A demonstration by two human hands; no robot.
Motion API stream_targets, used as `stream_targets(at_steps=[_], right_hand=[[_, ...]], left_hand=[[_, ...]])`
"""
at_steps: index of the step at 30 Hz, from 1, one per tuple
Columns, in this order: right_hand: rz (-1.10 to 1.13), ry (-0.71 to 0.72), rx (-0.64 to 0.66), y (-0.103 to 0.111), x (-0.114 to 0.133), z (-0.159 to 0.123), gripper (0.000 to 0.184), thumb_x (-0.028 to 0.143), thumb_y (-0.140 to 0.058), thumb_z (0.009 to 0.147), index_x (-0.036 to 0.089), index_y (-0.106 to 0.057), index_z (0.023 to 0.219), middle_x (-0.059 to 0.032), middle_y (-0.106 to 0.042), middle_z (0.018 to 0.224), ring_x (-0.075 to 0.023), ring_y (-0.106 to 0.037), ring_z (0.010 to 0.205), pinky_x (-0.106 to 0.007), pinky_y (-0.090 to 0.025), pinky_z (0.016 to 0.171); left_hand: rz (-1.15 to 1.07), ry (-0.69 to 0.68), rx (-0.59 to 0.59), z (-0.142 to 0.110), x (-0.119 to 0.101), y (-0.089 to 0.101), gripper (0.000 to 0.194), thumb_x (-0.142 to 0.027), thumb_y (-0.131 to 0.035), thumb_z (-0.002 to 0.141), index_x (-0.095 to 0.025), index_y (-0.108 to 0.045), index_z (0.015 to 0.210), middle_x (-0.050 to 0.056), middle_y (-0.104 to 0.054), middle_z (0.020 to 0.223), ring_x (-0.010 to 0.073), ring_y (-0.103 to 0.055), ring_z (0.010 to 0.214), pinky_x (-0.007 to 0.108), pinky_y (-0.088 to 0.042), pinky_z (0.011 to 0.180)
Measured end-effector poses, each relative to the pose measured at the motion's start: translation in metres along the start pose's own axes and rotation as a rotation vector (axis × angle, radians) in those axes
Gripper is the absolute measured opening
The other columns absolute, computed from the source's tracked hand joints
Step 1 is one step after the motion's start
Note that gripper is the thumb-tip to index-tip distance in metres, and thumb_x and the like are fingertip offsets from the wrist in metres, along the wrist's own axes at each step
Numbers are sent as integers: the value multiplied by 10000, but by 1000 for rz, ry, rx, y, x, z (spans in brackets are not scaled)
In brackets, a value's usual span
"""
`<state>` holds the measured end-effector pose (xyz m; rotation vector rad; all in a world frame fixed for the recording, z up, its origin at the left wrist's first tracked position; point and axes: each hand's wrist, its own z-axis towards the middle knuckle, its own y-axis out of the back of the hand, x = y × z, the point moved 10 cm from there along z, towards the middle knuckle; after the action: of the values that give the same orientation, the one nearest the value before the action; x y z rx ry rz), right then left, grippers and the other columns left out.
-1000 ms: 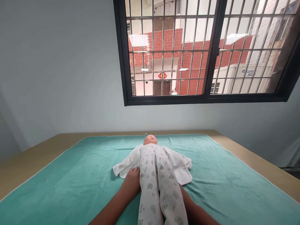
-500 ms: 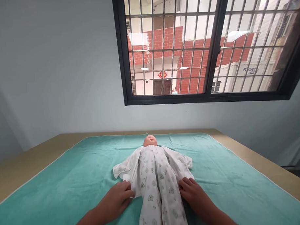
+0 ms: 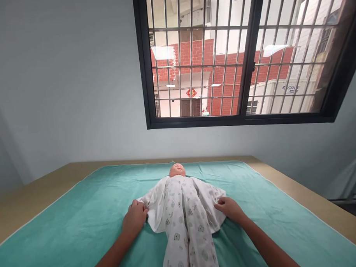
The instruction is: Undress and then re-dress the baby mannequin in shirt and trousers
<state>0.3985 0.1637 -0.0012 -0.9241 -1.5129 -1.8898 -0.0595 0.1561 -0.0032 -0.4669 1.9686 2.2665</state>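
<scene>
A baby doll (image 3: 177, 169) lies on its back on a teal blanket (image 3: 90, 214), only its head bare. White printed baby pants (image 3: 177, 231), long-legged with small bear figures, run down its front towards me. A white baby shirt (image 3: 157, 212) is spread to both sides of them, sleeves outward. My left hand (image 3: 134, 217) is closed at the shirt's left sleeve, its fingertips partly hidden in the cloth. On the other side, my right hand (image 3: 229, 209) pinches the shirt's right sleeve between thumb and fingers.
The blanket covers most of a wooden table (image 3: 48, 184), whose tan border shows around it. A grey wall (image 3: 77, 94) stands behind, with a dark-framed barred window (image 3: 195, 122) at upper right. At far right there is a metal frame (image 3: 348, 201).
Both hands have moved up and outward from the shirt's lower corners to its sleeves. The shirt's lower panels now lie released beside the pants. The view has tilted up slightly.
</scene>
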Motion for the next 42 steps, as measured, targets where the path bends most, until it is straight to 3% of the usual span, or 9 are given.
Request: stream_targets(at_steps=[6,11,19,22,26,31,36,39,42], right_hand=[[316,-89,88,-9,2,-9,214,417,-618,722,210,-583,677,1,-604,610,-177,-568,607,-274,-415,560],[857,-282,422,-40,11,-30,348,438,-707,699,170,-639,910,-102,-712,853,-258,-679,809,-330,-528,682],[1090,-141,225,-31,60,-4,377,485,-542,768,163,-608,954,-79,-722,812,-275,-692,791,-370,-549,709],[971,37,239,-42,115,-10,366,465,-498,804,179,-596,1010,-65,-722,908,-271,-683,892,-399,-533,814],[321,466,397,-72,193,-57,190,260,-538,781,204,-638,932,-58,-651,1223,-284,-492,1261,-459,-366,1070],[-187,746,264,-81,202,-116,573,47,-497,682,187,-561,1235,-61,-311,1543,-248,-180,1450,-470,-211,1183],[-241,595,84,-73,159,-117,461,131,-464,841,180,-551,1291,-87,-393,1497,-249,-324,1399,-448,-352,1131],[-209,630,61,-70,154,-120,313,211,-416,933,222,-671,1114,-66,-502,1421,-241,-378,1370,-436,-382,1111],[-184,733,135,-66,158,-133,320,181,-453,920,251,-649,1164,-61,-576,1351,-237,-403,1355,-445,-366,1114]], left_hand=[[43,-39,-34,-9,-5,3,216,-348,-470,884,-194,-571,996,69,-581,1045,213,-571,953,286,-391,726],[100,-58,-105,-11,-14,9,147,-261,-464,881,-191,-588,920,78,-564,1022,243,-530,1017,314,-388,789],[137,19,-245,-15,-11,16,171,-254,-466,892,-178,-570,1004,88,-526,1018,239,-538,952,304,-389,731],[135,-44,-287,-18,-20,20,202,-223,-405,913,-190,-589,990,88,-541,1004,246,-537,963,318,-389,740],[39,-90,-347,-25,-19,29,196,-242,-392,916,-185,-577,887,75,-590,947,235,-552,937,324,-396,769],[-43,-166,-455,-33,-16,50,231,-276,-371,926,-199,-584,880,73,-633,914,230,-571,903,328,-396,782],[-391,-165,-399,-45,-57,89,290,-352,-345,930,-222,-602,893,30,-664,844,202,-593,748,284,-404,648],[-650,-222,-289,-71,-118,106,300,-362,-359,925,-216,-619,887,34,-685,868,197,-598,782,283,-428,711],[-675,-653,183,-115,-205,91,219,-313,-480,859,-205,-663,809,24,-680,782,172,-580,707,261,-433,675]])
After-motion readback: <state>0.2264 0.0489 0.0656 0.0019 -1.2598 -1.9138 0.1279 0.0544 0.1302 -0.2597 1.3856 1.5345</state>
